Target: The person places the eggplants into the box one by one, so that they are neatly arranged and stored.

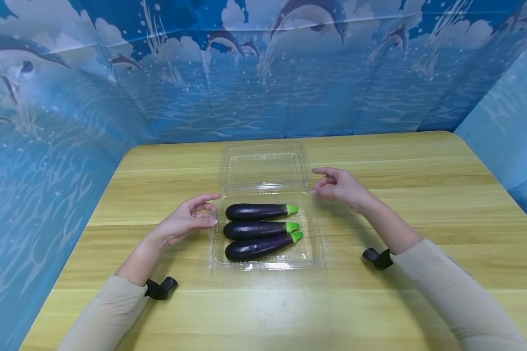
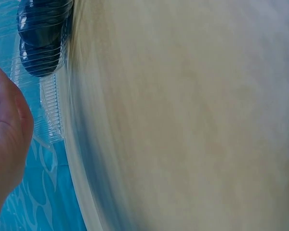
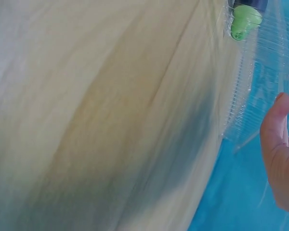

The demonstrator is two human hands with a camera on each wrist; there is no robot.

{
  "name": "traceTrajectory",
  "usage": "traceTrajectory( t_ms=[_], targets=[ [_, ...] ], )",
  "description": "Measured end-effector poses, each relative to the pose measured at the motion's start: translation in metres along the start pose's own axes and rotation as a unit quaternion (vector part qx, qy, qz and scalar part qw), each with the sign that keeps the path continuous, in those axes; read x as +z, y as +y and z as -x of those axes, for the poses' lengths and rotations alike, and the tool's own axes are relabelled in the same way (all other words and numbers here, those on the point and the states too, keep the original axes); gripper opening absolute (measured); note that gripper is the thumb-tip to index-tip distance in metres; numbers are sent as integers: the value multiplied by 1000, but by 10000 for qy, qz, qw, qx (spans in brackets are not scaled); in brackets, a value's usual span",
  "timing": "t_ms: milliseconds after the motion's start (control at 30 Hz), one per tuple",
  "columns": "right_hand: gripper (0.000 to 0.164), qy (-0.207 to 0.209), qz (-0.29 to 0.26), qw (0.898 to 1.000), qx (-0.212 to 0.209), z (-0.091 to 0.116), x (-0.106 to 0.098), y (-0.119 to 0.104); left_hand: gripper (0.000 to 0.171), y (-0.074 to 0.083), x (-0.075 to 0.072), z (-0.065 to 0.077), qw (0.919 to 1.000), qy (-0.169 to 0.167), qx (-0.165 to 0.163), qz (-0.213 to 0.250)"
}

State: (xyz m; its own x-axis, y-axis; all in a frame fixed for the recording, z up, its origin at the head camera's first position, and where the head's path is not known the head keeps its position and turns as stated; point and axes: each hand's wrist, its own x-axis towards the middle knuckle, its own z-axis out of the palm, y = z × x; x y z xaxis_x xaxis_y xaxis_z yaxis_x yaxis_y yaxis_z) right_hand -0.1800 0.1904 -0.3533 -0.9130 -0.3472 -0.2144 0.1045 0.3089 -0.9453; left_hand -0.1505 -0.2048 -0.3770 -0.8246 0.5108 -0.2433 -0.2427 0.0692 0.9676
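A clear plastic clamshell container (image 1: 314, 243) lies on the table with its lid (image 1: 263, 168) folded back, away from me. Three dark purple eggplants lie side by side in its base: one at the back (image 1: 255, 211), one in the middle (image 1: 253, 230) and a slightly slanted one in front (image 1: 256, 248). Their green stem ends point right. At the container's left edge is my left hand (image 1: 189, 219), fingertips and thumb right by the rim, fingers loosely bent. My right hand (image 1: 340, 186) hovers just off the right edge near the hinge, its index finger extended and the others bent.
A light wood-grain table (image 1: 421, 204) carries the container. Behind it and along both sides hang blue sheets (image 1: 263, 97) printed with dolphins and waves. A black wrist device (image 1: 161, 288) sits on the left wrist, and another (image 1: 377, 258) on the right.
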Motion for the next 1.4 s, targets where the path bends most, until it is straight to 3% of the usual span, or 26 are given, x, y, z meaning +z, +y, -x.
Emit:
traceTrajectory(
  t_ms=[200, 600, 733, 1000, 1400],
  targets=[
    [70, -278, -896, 9952, 277, -4, -4, 3, 69, 0, 0, 0, 10000, 24, -12, -4],
    [70, -416, -2325, 9689, 739, -8, 0, 2, 69, 2, 1, -1, 10000, 48, -49, -3],
    [70, -426, -2450, 9659, 720, -9, 1, 3, 69, 2, 1, -1, 10000, 35, -42, -2],
    [73, -391, -2334, 9698, 596, -8, 1, 3, 70, 3, 1, 0, 10000, 18, -19, -2],
    [73, 158, -2335, 9719, 236, -10, 10, 5, 71, 2, 1, 0, 9999, 40, -86, 78]
  ],
)
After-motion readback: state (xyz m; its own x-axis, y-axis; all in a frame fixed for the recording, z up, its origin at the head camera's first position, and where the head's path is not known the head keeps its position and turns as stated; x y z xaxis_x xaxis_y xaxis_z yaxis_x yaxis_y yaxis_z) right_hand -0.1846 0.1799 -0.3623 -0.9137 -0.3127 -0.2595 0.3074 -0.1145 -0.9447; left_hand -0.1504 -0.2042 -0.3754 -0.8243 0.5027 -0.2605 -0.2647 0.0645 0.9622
